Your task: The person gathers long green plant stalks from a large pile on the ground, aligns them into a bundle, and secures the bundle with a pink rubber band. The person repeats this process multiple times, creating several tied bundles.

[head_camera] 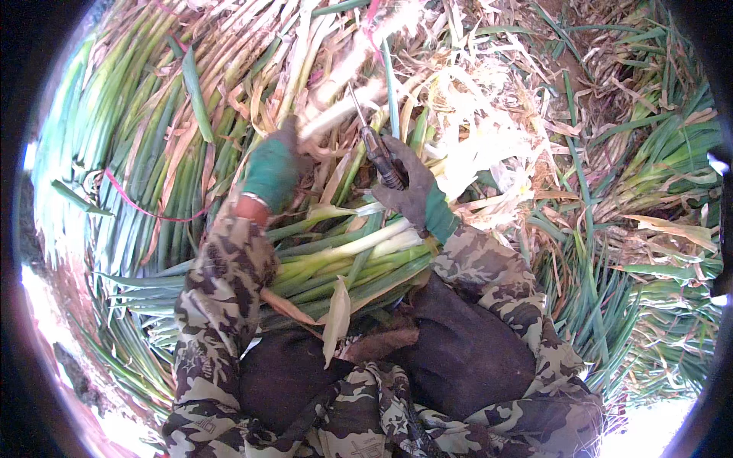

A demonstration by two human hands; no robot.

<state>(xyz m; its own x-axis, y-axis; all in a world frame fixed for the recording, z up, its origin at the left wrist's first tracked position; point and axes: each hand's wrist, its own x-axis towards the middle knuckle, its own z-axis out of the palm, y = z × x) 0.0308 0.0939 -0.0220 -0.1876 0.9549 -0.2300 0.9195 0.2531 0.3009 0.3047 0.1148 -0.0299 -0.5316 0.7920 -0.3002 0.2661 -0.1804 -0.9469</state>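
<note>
My left hand (275, 166), in a green and grey work glove, is blurred among the leaves of the long green onions (177, 172). A pale onion stalk (338, 113) runs up and right from beside its fingers; the blur hides whether they grip it. My right hand (415, 186), gloved alike, is closed around the dark handle of a slim hand tool (379, 153). The tool's thin metal shaft points up and left, near the pale stalk. Below both hands, green onions with whitish stems (355, 252) lie across my lap.
Loose dry peelings (475, 131) lie heaped beyond my right hand, brightly lit. More green onions (658, 154) are piled at the right. A pink tie (146, 212) crosses the left pile. A loose dry leaf (337, 320) hangs over my lap.
</note>
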